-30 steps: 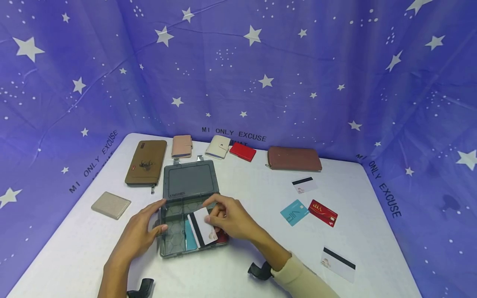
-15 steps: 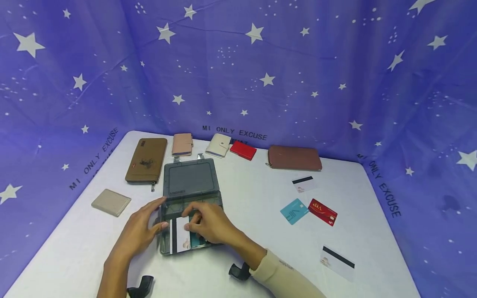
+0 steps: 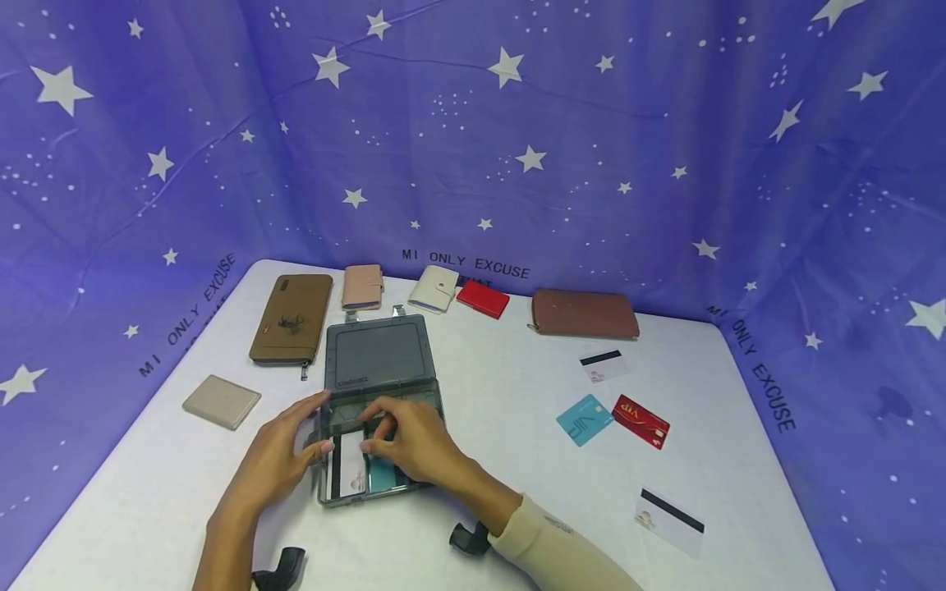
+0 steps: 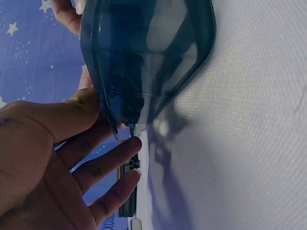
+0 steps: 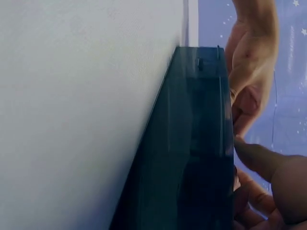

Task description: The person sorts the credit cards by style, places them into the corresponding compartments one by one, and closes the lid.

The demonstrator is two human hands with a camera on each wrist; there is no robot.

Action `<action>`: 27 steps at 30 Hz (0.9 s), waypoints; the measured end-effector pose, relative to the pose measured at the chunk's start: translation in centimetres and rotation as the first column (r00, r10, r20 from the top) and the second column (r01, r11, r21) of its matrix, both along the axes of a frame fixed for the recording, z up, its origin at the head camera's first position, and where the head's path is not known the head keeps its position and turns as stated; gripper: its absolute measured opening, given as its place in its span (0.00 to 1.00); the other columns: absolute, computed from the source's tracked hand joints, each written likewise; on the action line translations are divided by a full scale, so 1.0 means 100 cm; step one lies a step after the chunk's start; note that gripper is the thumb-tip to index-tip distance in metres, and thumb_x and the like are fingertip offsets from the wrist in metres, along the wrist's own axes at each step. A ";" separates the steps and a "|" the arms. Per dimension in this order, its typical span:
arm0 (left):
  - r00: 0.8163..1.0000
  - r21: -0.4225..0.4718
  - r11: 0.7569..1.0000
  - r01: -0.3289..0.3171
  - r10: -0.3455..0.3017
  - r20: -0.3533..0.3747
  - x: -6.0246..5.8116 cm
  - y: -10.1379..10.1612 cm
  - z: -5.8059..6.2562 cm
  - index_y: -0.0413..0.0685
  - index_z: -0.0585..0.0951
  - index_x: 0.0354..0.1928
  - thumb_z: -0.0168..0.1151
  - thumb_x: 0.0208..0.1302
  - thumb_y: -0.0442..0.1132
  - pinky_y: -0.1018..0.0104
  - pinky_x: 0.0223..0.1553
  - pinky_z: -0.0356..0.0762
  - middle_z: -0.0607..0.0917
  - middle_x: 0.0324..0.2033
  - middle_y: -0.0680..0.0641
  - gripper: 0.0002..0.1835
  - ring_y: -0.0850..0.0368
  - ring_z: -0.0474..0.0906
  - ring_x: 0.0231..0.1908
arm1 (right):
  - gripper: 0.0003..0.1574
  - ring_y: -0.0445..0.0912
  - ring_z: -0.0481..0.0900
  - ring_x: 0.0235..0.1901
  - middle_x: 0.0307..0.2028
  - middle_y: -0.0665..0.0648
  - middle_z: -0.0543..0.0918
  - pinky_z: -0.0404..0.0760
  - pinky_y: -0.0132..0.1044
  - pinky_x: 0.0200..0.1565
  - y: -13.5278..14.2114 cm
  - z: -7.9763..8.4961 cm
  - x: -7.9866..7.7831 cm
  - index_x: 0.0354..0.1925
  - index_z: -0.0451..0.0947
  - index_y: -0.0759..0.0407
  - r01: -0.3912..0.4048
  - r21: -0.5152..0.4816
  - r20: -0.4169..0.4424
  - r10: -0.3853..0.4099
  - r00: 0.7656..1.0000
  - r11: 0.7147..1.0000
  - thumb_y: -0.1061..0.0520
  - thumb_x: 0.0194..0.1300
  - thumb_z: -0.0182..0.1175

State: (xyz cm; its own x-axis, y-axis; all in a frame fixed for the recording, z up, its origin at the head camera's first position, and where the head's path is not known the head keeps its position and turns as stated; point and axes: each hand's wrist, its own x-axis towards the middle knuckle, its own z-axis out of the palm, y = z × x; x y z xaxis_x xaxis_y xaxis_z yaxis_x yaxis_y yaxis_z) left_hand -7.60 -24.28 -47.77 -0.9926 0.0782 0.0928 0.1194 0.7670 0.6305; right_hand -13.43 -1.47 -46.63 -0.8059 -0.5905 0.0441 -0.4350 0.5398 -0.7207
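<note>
A grey translucent divided box [image 3: 380, 353] stands with its lid folded back. In its front left compartment lies a white card with a black stripe [image 3: 348, 464]. My right hand [image 3: 414, 435] reaches into the box, its thumb and bent fingers pinching that card's right edge. A teal card [image 3: 383, 474] shows in the neighbouring compartment, partly under my right hand. My left hand [image 3: 275, 451] rests against the box's left side, thumb on the rim. In the left wrist view, the box wall [image 4: 139, 52] stands beside my left hand [image 4: 62, 153], whose fingers are spread and fairly straight.
To the right lie two striped white cards [image 3: 671, 521], a teal card [image 3: 585, 420] and a red VIP card [image 3: 640, 421]. Behind are a brown wallet [image 3: 584, 313], a red case [image 3: 483, 298], cream [image 3: 433, 289] and pink [image 3: 362, 287] holders, an olive wallet [image 3: 291, 320] and a beige one [image 3: 222, 402].
My right hand has carried the striped white card leftward and lowered it into the front left compartment. The teal card there is more exposed. My left hand has stayed at the box's side.
</note>
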 end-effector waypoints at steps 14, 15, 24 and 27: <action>1.000 -0.019 1.000 0.007 -0.007 -0.018 0.000 0.001 0.000 0.48 0.66 0.73 0.72 0.58 0.38 0.34 0.66 0.66 0.72 0.69 0.37 0.41 0.32 0.68 0.67 | 0.24 0.43 0.78 0.25 0.28 0.42 0.85 0.77 0.30 0.25 0.118 0.004 -0.028 0.51 0.82 0.46 0.045 -0.107 0.033 -0.042 0.999 0.993 0.50 0.55 0.76; 1.000 -0.017 1.000 0.007 -0.007 -0.020 0.000 0.001 0.000 0.48 0.66 0.73 0.72 0.58 0.37 0.34 0.66 0.66 0.72 0.69 0.37 0.41 0.32 0.68 0.67 | 0.25 0.43 0.78 0.26 0.29 0.43 0.85 0.77 0.30 0.25 0.130 0.003 -0.031 0.51 0.82 0.45 0.065 -0.096 0.035 -0.062 0.997 0.993 0.51 0.54 0.76; 0.999 -0.011 1.000 0.009 -0.010 -0.034 0.001 0.000 0.000 0.47 0.66 0.73 0.72 0.58 0.37 0.34 0.66 0.66 0.72 0.69 0.36 0.40 0.32 0.69 0.66 | 0.33 0.49 0.79 0.45 0.46 0.51 0.84 0.81 0.40 0.46 0.228 0.006 -0.047 0.54 0.81 0.48 0.116 0.119 0.040 -0.121 0.992 0.986 0.51 0.48 0.80; 0.999 -0.013 1.000 0.010 -0.011 -0.033 0.001 0.001 -0.001 0.47 0.67 0.73 0.72 0.58 0.37 0.34 0.66 0.66 0.72 0.69 0.36 0.40 0.31 0.68 0.66 | 0.35 0.50 0.77 0.47 0.47 0.53 0.81 0.80 0.47 0.49 0.252 0.009 -0.050 0.54 0.81 0.47 0.122 0.205 0.006 -0.126 0.992 0.971 0.53 0.45 0.81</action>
State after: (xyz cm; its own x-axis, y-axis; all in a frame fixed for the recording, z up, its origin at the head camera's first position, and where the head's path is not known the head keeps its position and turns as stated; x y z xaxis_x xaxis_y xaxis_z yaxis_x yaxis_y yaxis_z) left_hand -7.51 -24.22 -47.84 -0.9882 0.0902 0.1241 0.1480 0.7736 0.6161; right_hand -18.44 23.74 -45.76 -0.8728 -0.4811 -0.0827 -0.3430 0.7249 -0.5973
